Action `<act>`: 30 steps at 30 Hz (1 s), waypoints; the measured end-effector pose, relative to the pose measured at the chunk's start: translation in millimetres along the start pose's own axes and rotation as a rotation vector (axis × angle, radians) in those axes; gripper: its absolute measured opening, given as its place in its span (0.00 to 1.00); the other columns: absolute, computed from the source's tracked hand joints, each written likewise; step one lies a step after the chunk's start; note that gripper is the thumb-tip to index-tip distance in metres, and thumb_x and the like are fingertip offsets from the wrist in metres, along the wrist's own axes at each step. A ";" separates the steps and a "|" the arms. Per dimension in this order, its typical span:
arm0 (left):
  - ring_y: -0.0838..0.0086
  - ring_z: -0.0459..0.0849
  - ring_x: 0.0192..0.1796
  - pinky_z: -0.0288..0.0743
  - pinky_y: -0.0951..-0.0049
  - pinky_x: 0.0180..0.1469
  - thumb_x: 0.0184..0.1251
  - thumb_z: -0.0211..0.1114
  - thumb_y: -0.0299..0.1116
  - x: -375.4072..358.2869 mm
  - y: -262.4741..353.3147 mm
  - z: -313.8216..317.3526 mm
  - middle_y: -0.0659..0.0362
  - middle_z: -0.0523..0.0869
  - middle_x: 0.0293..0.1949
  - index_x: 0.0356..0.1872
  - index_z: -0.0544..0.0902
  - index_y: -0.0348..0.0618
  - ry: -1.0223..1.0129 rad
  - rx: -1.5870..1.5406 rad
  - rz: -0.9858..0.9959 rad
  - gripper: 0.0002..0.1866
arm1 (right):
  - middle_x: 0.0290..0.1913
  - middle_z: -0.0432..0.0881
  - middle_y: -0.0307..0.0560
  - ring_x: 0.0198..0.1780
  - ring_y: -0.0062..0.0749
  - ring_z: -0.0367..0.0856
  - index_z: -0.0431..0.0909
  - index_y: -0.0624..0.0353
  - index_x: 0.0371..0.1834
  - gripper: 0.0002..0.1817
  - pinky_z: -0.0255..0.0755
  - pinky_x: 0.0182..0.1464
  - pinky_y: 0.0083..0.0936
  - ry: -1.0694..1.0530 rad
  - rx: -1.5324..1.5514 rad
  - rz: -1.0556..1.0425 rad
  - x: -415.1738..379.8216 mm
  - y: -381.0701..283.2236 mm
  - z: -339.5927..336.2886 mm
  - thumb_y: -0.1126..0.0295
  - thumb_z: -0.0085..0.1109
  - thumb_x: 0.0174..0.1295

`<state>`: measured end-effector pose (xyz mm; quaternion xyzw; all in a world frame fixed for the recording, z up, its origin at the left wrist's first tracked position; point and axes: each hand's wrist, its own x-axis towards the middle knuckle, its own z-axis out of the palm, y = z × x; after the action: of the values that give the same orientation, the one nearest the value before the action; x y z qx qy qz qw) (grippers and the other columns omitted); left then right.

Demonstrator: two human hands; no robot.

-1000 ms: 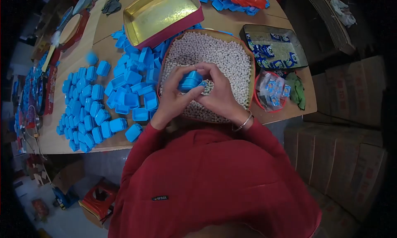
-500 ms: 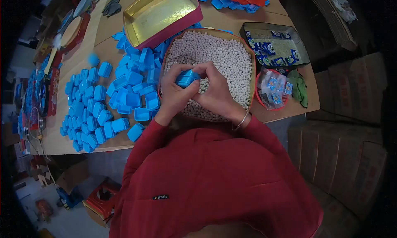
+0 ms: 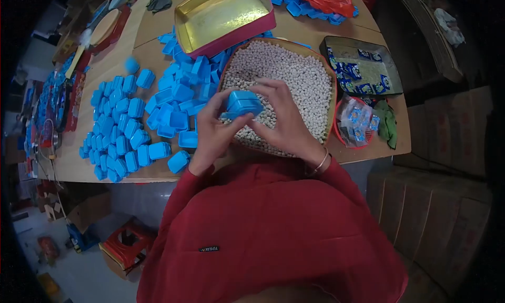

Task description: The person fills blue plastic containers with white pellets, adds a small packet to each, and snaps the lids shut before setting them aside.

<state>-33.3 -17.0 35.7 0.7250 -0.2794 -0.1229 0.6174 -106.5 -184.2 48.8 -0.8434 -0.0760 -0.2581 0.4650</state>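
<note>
Above the near part of a tray of small pale beads (image 3: 307, 92), my left hand (image 3: 211, 129) grips a blue plastic box (image 3: 243, 103) from its left side. The thumb of my right hand (image 3: 281, 116) is at the box's lower right, and its fingers are raised and parted above the beads. Whether that thumb touches the box is hard to tell. Left of the tray lie open blue box halves (image 3: 181, 92), and farther left is a group of closed blue boxes (image 3: 118, 129).
A gold-lined tin (image 3: 223, 18) rests on the blue halves. Right of the beads stand a dark tray (image 3: 368, 66) with blue packets, a red basket (image 3: 343, 137) and a green cloth (image 3: 387, 124). A red bag (image 3: 326, 0) lies at the back.
The fingers of my right hand have opened from around the blue box, showing more of it. The whole view has shifted, with the table's contents appearing farther right.
</note>
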 end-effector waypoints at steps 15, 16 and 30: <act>0.65 0.80 0.50 0.75 0.67 0.53 0.49 0.70 0.20 -0.3 -2.3 16.8 0.51 0.79 0.49 0.65 0.65 0.38 0.138 0.159 0.516 0.38 | 0.30 0.79 0.44 0.31 0.39 0.80 0.75 0.58 0.29 0.08 0.75 0.33 0.29 -0.007 -0.021 -0.216 15.4 -15.7 -19.7 0.81 0.63 0.49; 0.64 0.81 0.49 0.75 0.66 0.51 0.47 0.71 0.20 0.1 0.5 18.9 0.51 0.79 0.48 0.63 0.66 0.38 0.179 0.176 0.577 0.38 | 0.29 0.79 0.43 0.31 0.39 0.81 0.75 0.58 0.29 0.08 0.75 0.32 0.29 0.014 0.006 -0.259 16.5 -14.4 -20.0 0.81 0.64 0.49; 0.63 0.82 0.44 0.75 0.67 0.46 0.44 0.72 0.22 -0.1 19.1 8.8 0.50 0.80 0.44 0.55 0.72 0.37 -0.017 0.234 0.708 0.32 | 0.38 0.74 0.51 0.41 0.43 0.77 0.71 0.62 0.44 0.14 0.71 0.46 0.31 -0.207 0.193 -0.082 1.8 -0.6 -25.1 0.80 0.62 0.54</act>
<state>-42.8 -25.8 52.2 0.6480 -0.5302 0.1247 0.5324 -114.3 -204.8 61.0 -0.8132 -0.1824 -0.1802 0.5225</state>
